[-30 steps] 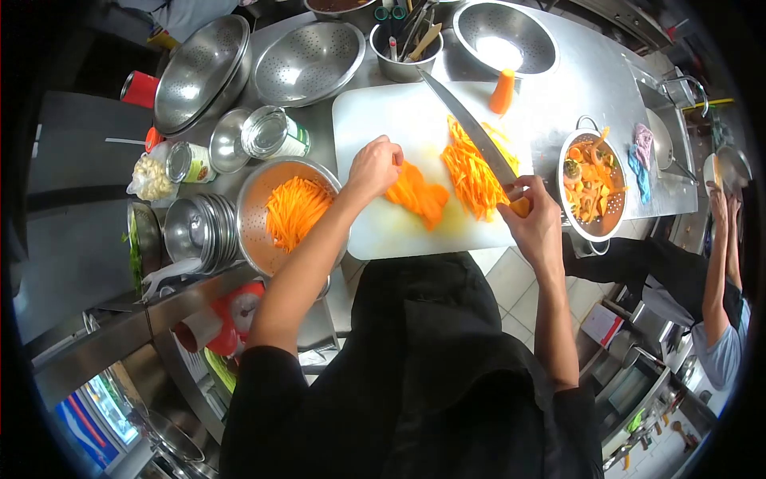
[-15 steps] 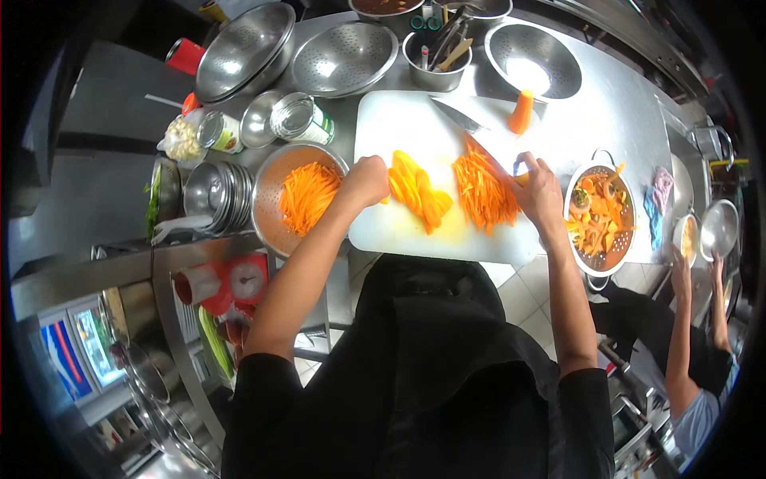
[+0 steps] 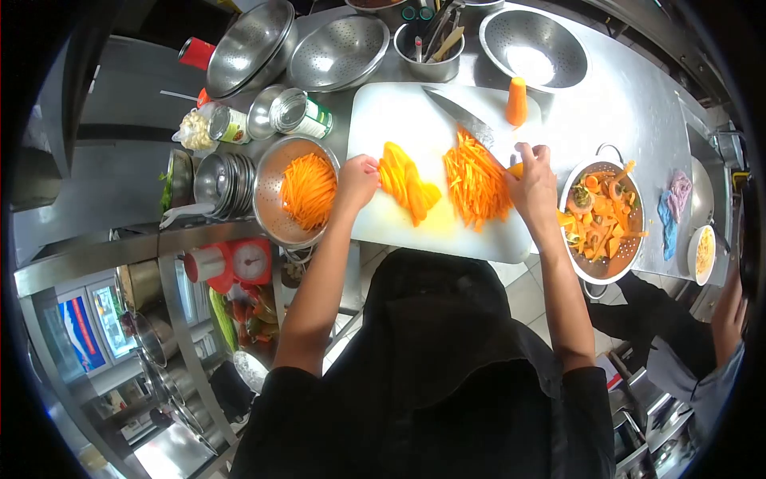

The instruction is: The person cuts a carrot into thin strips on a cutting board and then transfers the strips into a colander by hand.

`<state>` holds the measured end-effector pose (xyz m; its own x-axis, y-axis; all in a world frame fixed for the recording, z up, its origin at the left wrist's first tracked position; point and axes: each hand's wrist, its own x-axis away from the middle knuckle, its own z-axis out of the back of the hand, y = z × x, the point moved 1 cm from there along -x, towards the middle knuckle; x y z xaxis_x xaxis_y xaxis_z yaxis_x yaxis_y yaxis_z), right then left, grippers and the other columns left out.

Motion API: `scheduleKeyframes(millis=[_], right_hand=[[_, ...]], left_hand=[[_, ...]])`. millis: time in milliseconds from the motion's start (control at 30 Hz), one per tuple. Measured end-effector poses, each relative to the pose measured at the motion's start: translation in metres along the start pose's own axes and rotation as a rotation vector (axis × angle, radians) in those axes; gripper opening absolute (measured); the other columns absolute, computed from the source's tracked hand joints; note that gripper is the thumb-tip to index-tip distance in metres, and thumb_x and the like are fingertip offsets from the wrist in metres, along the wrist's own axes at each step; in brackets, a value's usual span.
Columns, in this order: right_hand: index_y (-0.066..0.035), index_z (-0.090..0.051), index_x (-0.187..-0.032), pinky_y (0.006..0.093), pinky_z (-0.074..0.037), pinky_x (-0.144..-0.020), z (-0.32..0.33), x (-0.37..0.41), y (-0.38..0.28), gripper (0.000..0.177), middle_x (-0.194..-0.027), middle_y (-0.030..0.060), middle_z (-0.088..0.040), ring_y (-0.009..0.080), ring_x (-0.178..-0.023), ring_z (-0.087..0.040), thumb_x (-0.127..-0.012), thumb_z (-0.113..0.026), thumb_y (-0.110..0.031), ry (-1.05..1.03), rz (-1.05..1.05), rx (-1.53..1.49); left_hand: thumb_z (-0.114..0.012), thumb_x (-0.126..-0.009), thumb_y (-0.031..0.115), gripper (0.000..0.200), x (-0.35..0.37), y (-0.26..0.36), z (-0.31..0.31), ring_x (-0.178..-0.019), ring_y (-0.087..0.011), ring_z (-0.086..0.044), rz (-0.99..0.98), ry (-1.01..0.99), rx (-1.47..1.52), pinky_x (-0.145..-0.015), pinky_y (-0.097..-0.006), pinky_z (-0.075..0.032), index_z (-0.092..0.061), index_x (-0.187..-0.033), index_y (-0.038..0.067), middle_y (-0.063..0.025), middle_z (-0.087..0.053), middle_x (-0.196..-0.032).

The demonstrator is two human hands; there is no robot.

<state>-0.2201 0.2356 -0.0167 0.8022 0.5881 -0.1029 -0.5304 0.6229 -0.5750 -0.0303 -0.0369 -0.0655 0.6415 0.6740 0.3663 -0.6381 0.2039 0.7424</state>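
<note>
Right grip (image 3: pixel 533 177), fingers curled around the handle, had the knife (image 3: pixel 463 116)! Its long axis slanted across the cutting board (image 3: pixel 391 120), tip pointing forward and left of that grip, carrot strips (image 3: pixel 476 184) just leftward. Left grip (image 3: pixel 357 182), fingers bunched, sat right beside carrot slices (image 3: pixel 407 184); whether it held any, you couldn't tell!

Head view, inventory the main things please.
Cutting board: one, white, centre
Knife: one, silver blade, across board
Carrot slices: several, orange, board's left
Carrot piece: one, orange, board's far right
Colanders: several, silvery, around board
Carrot shreds: two heaps, orange, board and left colander
Peelings: many, orange, right colander
Cans: two, silver and green, left
Cloths: two, blue and pink, right
Scale: one, red, lower left
Left hand: one, bare, beside slices
Right hand: one, bare, at knife
</note>
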Motion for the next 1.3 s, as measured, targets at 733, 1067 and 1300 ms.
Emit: scheduleKeyframes(millis=[733, 1067, 1300], right_hand=[[-0.007, -0.055, -0.108, 0.0476, -0.051, -0.069, -0.006, -0.004, -0.029, 0.036, -0.107, 0.0179, -0.050, 0.0411, -0.083, -0.062, -0.077, -0.073, -0.012, 0.030, 0.099, 0.042], [-0.004, -0.057, -0.109, 0.0427, -0.050, -0.079, -0.018, 0.003, -0.029, 0.038, -0.109, 0.0174, -0.051, 0.0371, -0.094, -0.060, -0.075, -0.073, -0.003, 0.032, 0.039, 0.106], [-0.004, -0.056, -0.107, 0.0461, -0.050, -0.073, -0.015, 0.006, -0.031, 0.033, -0.106, 0.0167, -0.051, 0.0390, -0.088, -0.059, -0.078, -0.071, -0.009, 0.013, 0.058, 0.098]], left_hand=[[-0.058, -0.075, -0.015, 0.021, 0.053, -0.015, -0.029, -0.082, -0.0257, -0.065, -0.472, 0.436, 0.224, -0.072, -0.0336, -0.053, -0.059, -0.091, -0.002, -0.0126, -0.063, -0.096], [-0.060, -0.071, -0.019, 0.027, 0.057, -0.029, -0.036, -0.096, -0.0255, -0.061, -0.626, 0.473, 0.305, -0.086, -0.0323, -0.049, -0.060, -0.093, -0.003, -0.0130, -0.061, -0.102], [-0.062, -0.074, -0.012, 0.043, 0.057, -0.026, -0.033, -0.115, -0.0304, -0.052, -0.515, 0.334, 0.400, -0.095, -0.0371, -0.046, -0.057, -0.114, 0.001, -0.0175, -0.047, -0.128]])
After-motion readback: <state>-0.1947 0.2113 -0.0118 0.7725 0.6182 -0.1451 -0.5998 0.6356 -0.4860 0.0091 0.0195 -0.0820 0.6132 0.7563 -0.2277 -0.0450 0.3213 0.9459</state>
